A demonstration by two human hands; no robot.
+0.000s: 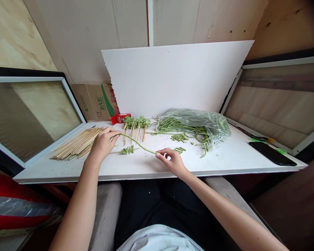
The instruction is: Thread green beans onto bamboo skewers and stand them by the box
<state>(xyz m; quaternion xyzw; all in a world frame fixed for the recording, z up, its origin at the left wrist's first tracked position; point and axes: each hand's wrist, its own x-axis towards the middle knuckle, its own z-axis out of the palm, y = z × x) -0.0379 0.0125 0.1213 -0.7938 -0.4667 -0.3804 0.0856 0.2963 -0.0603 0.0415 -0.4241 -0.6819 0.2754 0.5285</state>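
A long green bean (137, 142) stretches between my two hands above the white table. My left hand (104, 141) pinches its far-left end, close to the pile of bamboo skewers (77, 143). At the other end, my right hand (172, 160) holds the bean between thumb and fingers. Below the bean lies a skewer with short bean pieces (127, 150) on it. Loose cut pieces (180, 150) rest just behind my right hand, and a small heap of pieces (179, 137) lies farther back.
Finished-looking bean skewers (137, 122) lie in a stack at the back. A clear plastic bag (193, 118) holds many long beans. A black phone (272, 153) is at the right. A red packet (120, 118), a cardboard box (95, 101) and a white board (175, 78) stand behind.
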